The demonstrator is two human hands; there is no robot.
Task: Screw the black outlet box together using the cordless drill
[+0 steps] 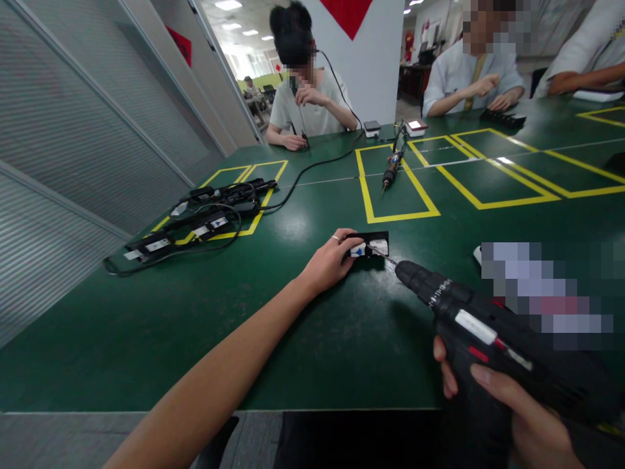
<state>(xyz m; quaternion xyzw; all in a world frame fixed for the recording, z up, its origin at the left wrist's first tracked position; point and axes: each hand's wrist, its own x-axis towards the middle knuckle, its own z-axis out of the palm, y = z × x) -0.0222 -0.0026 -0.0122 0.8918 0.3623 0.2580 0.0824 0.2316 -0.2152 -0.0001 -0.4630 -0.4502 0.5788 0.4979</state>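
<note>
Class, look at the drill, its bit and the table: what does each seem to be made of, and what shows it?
Drill: probably hard plastic, matte black, since its casing gives only dull highlights.
Bit: likely steel, judging by its thin, silvery shine.
Table: smooth green, semi-gloss surface with blurred reflections, perhaps paint or laminate; the core is hidden.

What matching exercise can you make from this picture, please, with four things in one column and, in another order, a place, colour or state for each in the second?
Column one:
1. large drill
2. small black part
3. slim corded tool
4. table

Column two:
A. held by the left hand
B. green
C. gripped by the right hand
D. lying with its tip inside a yellow outline

Right pairs: 1-C, 2-A, 3-D, 4-B.
</note>
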